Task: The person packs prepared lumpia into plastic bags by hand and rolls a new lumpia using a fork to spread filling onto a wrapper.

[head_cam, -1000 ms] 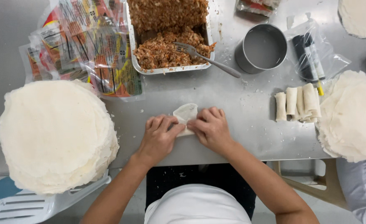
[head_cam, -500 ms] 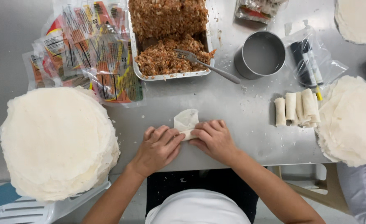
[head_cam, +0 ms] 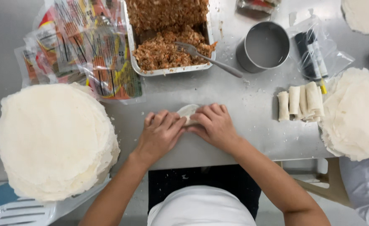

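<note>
We've got both hands down on the steel desk [head_cam: 218, 94] at centre, near edge, w/ the half-rolled spring roll wrapper [head_cam: 187, 111] caught between them. The left hand [head_cam: 161, 133] lies palm-down, fingers together & angled to the right; the right hand [head_cam: 215, 124] mirrors it, fingers angled to the left, so the fingertips of both meet over the roll and press on it. Only a small pale flap of wrapper shows, on the far side of the fingertips; the rolled part itself is hidden under our fingers, so we can't tell how tight it is. Its long axis runs left-right, across our body, and the free flap points away from us, twd the far side. Both hands are about equally close to it, one per end. Around us: a tall stack of round wrappers [head_cam: 52, 138] on the left, touching nothing we hold; a foil tray of minced filling [head_cam: 167, 37] far of the hands, w/ a fork [head_cam: 209, 58] resting in it, handle out to the right; a round metal tin [head_cam: 264, 46] far right; finished rolls [head_cam: 300, 104] lined up to the right, just beside another stack of wrappers [head_cam: 356, 115]; crumpled plastic packaging [head_cam: 84, 50] far left.
</note>
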